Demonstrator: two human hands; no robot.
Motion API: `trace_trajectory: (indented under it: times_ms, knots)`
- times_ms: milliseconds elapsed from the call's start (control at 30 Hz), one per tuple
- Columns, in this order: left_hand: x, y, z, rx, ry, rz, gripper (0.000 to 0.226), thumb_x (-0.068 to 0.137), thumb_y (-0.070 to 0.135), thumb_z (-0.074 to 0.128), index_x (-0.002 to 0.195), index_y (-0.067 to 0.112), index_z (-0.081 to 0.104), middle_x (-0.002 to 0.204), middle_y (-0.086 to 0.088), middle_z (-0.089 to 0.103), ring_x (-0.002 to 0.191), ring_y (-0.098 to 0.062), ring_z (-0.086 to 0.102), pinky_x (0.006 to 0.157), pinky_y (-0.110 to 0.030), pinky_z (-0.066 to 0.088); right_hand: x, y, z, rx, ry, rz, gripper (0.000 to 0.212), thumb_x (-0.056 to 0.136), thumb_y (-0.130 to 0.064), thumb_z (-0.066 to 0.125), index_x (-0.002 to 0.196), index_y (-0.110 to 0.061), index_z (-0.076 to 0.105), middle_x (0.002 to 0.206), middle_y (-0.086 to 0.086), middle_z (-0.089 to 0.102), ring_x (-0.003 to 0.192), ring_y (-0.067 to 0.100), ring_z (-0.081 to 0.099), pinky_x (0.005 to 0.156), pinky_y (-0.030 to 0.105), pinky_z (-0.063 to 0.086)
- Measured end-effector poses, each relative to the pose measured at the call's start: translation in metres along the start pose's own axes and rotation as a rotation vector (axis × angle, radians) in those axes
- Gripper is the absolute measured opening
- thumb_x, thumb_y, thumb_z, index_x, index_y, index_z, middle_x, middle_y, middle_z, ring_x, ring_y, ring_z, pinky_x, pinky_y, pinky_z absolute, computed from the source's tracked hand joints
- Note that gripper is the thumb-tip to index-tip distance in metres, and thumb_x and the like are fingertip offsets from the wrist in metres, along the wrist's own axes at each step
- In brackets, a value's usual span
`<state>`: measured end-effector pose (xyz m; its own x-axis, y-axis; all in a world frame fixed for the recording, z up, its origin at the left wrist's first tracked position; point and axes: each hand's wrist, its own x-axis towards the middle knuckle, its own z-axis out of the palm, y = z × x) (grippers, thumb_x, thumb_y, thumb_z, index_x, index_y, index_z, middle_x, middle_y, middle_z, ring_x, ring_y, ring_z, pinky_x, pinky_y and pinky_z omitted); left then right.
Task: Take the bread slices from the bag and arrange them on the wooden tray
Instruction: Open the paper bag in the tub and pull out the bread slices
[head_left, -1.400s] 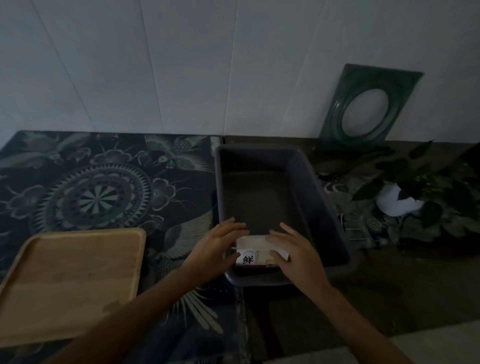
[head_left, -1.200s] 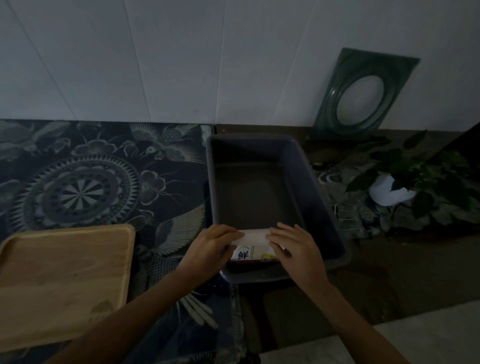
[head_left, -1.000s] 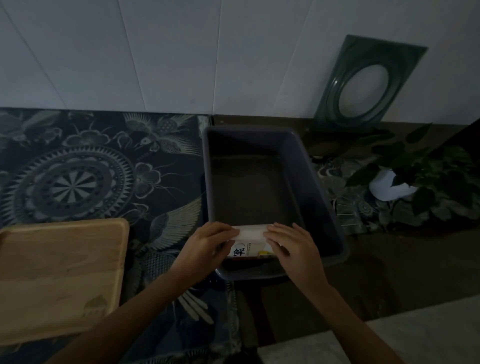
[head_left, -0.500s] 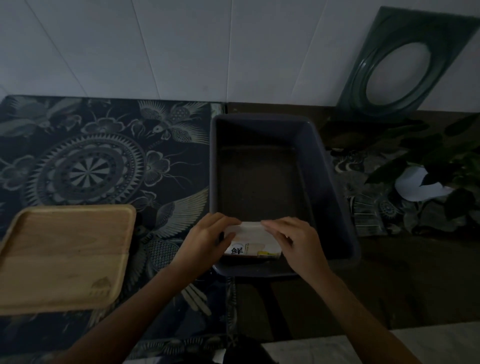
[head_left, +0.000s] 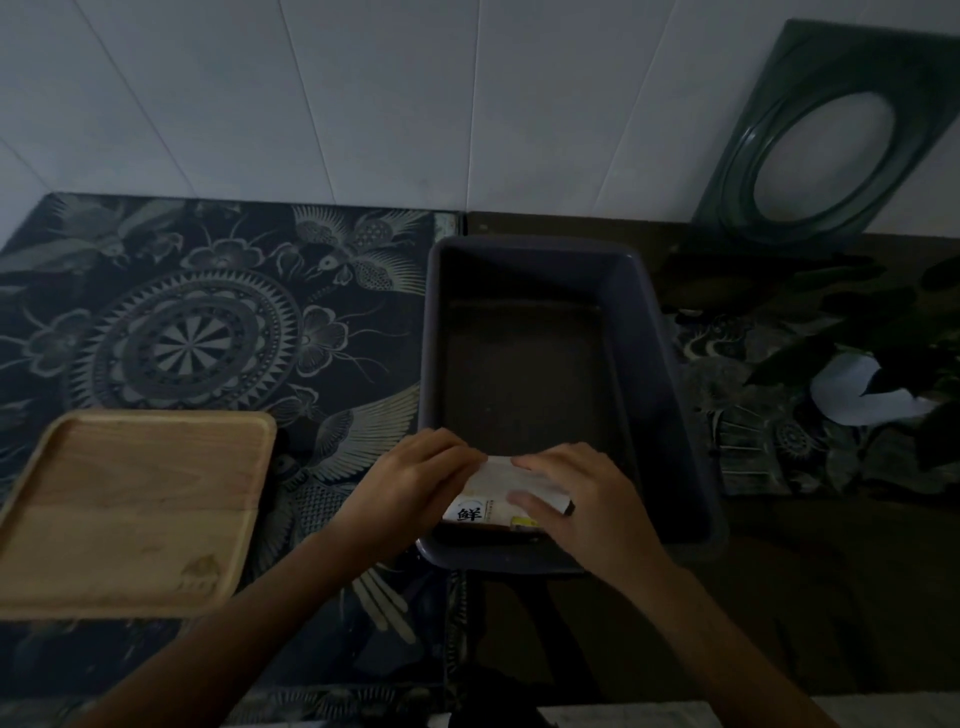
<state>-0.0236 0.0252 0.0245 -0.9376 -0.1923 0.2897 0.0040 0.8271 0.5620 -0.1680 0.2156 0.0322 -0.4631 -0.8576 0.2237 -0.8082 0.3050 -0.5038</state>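
Note:
A white bread bag (head_left: 491, 493) with a black printed character lies at the near end of a dark grey plastic bin (head_left: 670, 395). My left hand (head_left: 415, 483) grips the bag's left side. From the right, my right hand (head_left: 582, 499) holds its top, fingers laid over it. The bread inside is hidden. A bare wooden tray (head_left: 135, 509) sits on the patterned cloth to the left of the bin, apart from both hands.
A dark patterned cloth (head_left: 218, 322) covers the left of the table. A green frame with an oval hole (head_left: 826, 140) leans on the white wall at back right. A leafy plant with a white pot (head_left: 862, 384) stands right of the bin.
Both hands stay on the bag at the bin's near end, the fingers closing further over its top. The view has shifted slightly; the tray and bin have not moved.

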Motion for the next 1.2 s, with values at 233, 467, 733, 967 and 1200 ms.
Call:
trace_trajectory:
  times_ms: [233, 467, 733, 967, 1200]
  knots:
    - [0.015, 0.009, -0.003, -0.1, -0.017, -0.135, 0.015, 0.097, 0.022, 0.062, 0.099, 0.014, 0.075, 0.092, 0.003, 0.068, 0.081, -0.011, 0.064, 0.07, -0.037, 0.055, 0.015, 0.01, -0.005, 0.023, 0.014, -0.06, 0.023, 0.092, -0.016, 0.078, 0.114, -0.019, 0.078, 0.098, -0.003, 0.076, 0.09, 0.015, 0.069, 0.076, 0.042, 0.061]
    - [0.035, 0.004, -0.005, -0.109, 0.037, -0.249, 0.014, 0.091, 0.028, 0.067, 0.09, 0.02, 0.078, 0.082, 0.006, 0.071, 0.072, -0.011, 0.067, 0.067, -0.041, 0.056, 0.02, 0.01, -0.003, -0.05, -0.025, -0.121, 0.031, 0.088, -0.035, 0.074, 0.117, -0.026, 0.075, 0.132, 0.001, 0.061, 0.123, 0.019, 0.055, 0.097, 0.043, 0.054]
    - [0.055, -0.004, -0.012, -0.026, 0.076, -0.231, 0.016, 0.093, 0.028, 0.066, 0.096, 0.02, 0.08, 0.087, 0.004, 0.072, 0.073, -0.011, 0.065, 0.066, -0.039, 0.057, 0.004, 0.005, -0.002, -0.18, 0.065, -0.267, 0.009, 0.089, -0.042, 0.074, 0.086, -0.034, 0.078, 0.11, -0.014, 0.074, 0.129, 0.023, 0.055, 0.103, 0.046, 0.034]
    - [0.065, -0.01, -0.02, 0.075, 0.108, -0.184, 0.015, 0.092, 0.025, 0.069, 0.092, 0.018, 0.082, 0.083, 0.001, 0.071, 0.074, -0.017, 0.065, 0.061, -0.043, 0.057, -0.016, -0.002, -0.008, -0.133, -0.082, -0.268, 0.019, 0.09, -0.044, 0.066, 0.088, -0.034, 0.082, 0.086, -0.02, 0.078, 0.098, 0.003, 0.066, 0.103, 0.04, 0.031]
    - [0.071, -0.01, -0.026, 0.129, 0.104, -0.201, 0.018, 0.094, 0.022, 0.068, 0.094, 0.012, 0.083, 0.083, -0.004, 0.07, 0.078, -0.02, 0.064, 0.066, -0.042, 0.056, -0.034, -0.007, -0.008, -0.176, -0.181, -0.286, 0.019, 0.092, -0.043, 0.062, 0.091, -0.033, 0.078, 0.083, -0.018, 0.076, 0.088, 0.002, 0.067, 0.102, 0.037, 0.034]
